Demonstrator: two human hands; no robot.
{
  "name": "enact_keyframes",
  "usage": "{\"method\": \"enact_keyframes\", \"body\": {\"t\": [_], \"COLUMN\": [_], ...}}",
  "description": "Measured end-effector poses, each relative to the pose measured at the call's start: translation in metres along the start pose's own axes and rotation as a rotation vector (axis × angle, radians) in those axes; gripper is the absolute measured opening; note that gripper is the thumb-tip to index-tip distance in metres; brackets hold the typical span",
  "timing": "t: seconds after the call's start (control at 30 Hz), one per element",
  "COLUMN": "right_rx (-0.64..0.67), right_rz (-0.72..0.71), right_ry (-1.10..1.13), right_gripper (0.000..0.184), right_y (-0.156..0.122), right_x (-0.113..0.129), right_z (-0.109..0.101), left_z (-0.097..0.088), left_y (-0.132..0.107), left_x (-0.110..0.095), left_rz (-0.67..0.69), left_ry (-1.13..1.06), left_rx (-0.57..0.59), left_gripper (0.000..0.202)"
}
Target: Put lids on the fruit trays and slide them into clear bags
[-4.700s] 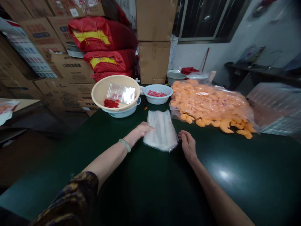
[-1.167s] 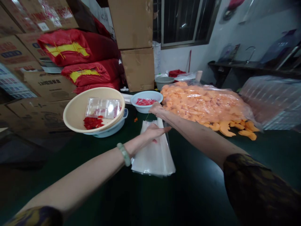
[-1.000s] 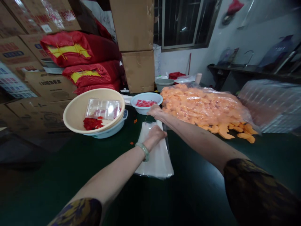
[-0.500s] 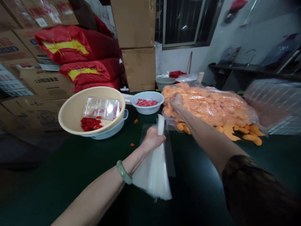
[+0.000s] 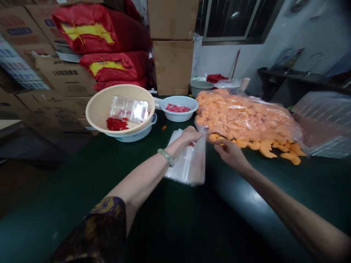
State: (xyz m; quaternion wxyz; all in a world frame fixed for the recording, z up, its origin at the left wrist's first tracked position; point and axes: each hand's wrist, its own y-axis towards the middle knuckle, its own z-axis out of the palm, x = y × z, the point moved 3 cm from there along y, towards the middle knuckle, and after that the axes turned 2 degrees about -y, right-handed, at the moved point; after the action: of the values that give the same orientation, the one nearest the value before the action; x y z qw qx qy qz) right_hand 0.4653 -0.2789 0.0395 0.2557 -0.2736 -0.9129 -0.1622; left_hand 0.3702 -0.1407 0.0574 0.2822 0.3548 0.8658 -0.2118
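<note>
In the head view my left hand [image 5: 190,136], with a green bangle at its wrist, is closed on the upper part of a stack of clear plastic bags [image 5: 189,166]. The stack lies flat on the dark green table. A small red patch shows just under the fingers. My right hand [image 5: 231,152] is in a pinch beside the near left edge of a large clear bag [image 5: 246,117] full of orange pieces. What its fingertips hold is too blurred to make out. Loose orange slices [image 5: 267,148] spill along that bag's near edge.
To the left a cream basin [image 5: 93,109] holds red pieces and a clear plastic tray [image 5: 128,109]. A small pale-blue bowl [image 5: 179,116] with red packets stands behind the stack. Red bundles [image 5: 117,65] and cardboard boxes [image 5: 172,67] are piled behind. Clear plastic trays [image 5: 323,124] stand at right.
My right hand has come down from the top of the large bag to its near left edge. The plastic bags, bunched and raised earlier, now lie flat under my left hand. The view has shifted.
</note>
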Motion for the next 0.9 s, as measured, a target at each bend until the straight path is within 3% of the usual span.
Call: {"method": "enact_keyframes", "body": {"t": [0.1, 0.17, 0.3, 0.4, 0.53, 0.7, 0.8, 0.9], "right_rx": [-0.166, -0.133, 0.014, 0.055, 0.111, 0.088, 0.066, 0.077], "right_rz": [-0.12, -0.156, -0.095, -0.089, -0.101, -0.049, -0.035, -0.054], "right_ry": [-0.208, -0.334, -0.471, -0.486, -0.508, -0.543, -0.565, -0.576], "right_gripper": [0.035, 0.038, 0.037, 0.037, 0.038, 0.043, 0.044, 0.04], "right_y": [-0.006, -0.009, -0.011, -0.007, -0.003, -0.005, -0.005, -0.004], "right_x": [0.032, 0.045, 0.035, 0.022, 0.019, 0.022, 0.022, 0.022], "right_z": [0.009, 0.031, 0.074, 0.083, 0.078, 0.081, 0.085, 0.082], "left_z": [-0.009, -0.002, 0.021, 0.031, 0.028, 0.016, 0.017, 0.026], "left_y": [-0.018, -0.033, -0.055, -0.058, -0.054, -0.047, -0.044, -0.043], "left_x": [0.011, 0.03, 0.078, 0.098, 0.097, 0.072, 0.063, 0.07], "left_rz": [0.106, 0.149, 0.076, 0.039, 0.058, 0.033, 0.115, 0.201], "left_ry": [0.15, 0.236, 0.353, 0.435, 0.487, 0.644, 0.655, 0.582], "left_rx": [-0.046, -0.024, 0.026, 0.033, 0.043, 0.068, 0.079, 0.184], "left_gripper": [0.033, 0.037, 0.06, 0.07, 0.08, 0.086, 0.082, 0.07]}}
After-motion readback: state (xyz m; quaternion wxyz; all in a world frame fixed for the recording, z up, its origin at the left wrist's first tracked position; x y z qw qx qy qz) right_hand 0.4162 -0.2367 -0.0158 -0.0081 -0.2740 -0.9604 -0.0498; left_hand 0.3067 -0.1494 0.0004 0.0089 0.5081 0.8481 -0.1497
